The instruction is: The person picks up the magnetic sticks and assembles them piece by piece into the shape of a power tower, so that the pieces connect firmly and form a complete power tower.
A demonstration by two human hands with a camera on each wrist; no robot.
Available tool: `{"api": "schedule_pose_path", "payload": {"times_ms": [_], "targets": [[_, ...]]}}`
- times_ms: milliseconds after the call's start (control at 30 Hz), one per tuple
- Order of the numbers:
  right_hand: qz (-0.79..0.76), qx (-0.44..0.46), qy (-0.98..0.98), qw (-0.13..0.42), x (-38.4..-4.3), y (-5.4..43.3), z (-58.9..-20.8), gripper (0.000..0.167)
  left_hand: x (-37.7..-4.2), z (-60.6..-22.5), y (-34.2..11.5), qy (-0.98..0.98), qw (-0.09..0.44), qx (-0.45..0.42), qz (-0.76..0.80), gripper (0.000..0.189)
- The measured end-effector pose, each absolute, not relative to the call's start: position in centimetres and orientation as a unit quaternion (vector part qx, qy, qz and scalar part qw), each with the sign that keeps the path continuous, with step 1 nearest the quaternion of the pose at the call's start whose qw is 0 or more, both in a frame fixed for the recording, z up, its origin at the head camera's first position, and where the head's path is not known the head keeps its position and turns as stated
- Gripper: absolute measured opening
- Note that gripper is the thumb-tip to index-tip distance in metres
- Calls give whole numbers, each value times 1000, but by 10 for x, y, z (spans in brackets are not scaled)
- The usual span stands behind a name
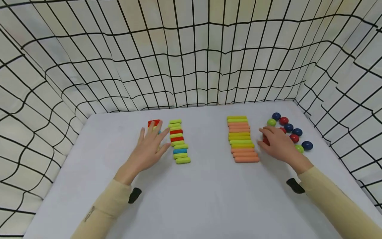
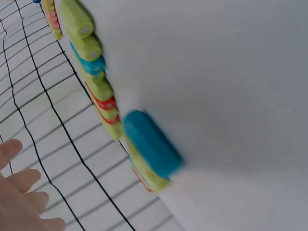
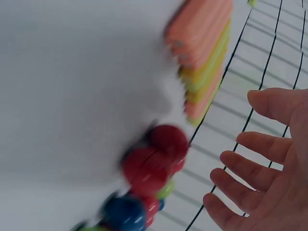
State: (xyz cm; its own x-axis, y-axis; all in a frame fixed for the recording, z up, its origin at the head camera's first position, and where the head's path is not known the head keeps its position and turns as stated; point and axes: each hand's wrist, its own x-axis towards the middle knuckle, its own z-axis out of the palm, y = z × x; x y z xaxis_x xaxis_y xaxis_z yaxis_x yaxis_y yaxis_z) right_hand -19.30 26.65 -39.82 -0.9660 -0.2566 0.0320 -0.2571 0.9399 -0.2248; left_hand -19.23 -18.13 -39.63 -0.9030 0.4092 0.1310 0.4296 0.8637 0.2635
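Observation:
My left hand (image 1: 149, 147) hovers with fingers spread over a small group of short rods, partly hiding them; a red rod (image 1: 154, 122) shows beyond its fingertips. A blue rod (image 2: 151, 144) lies near that hand in the left wrist view. Just right of it runs a column of short green, red and blue rods (image 1: 180, 146). My right hand (image 1: 277, 142), fingers loosely bent, reaches over shiny balls, covering some. Red balls (image 3: 147, 171) and a dark blue ball (image 3: 124, 211) appear below it in the right wrist view. Neither hand visibly grips anything.
Left of the right hand stands a column of longer yellow, green and salmon rods (image 1: 242, 139). More balls lie right of that hand, including a dark blue ball (image 1: 307, 145). Black netting (image 1: 194, 49) over pale cloth surrounds the white table (image 1: 209, 199) at the back and sides.

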Motion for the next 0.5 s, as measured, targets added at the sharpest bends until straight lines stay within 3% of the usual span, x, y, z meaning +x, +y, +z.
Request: {"api": "schedule_pose_path", "payload": {"times_ms": [200,500], "targets": [[129,114,-983,56,-174,295,-411,45,-164,-406,-215,-952,87,-193,-223,55],[134,94,-986,42,-169,303,-420,38,-162,-416,-203,-925,100,-176,-320,51]]}}
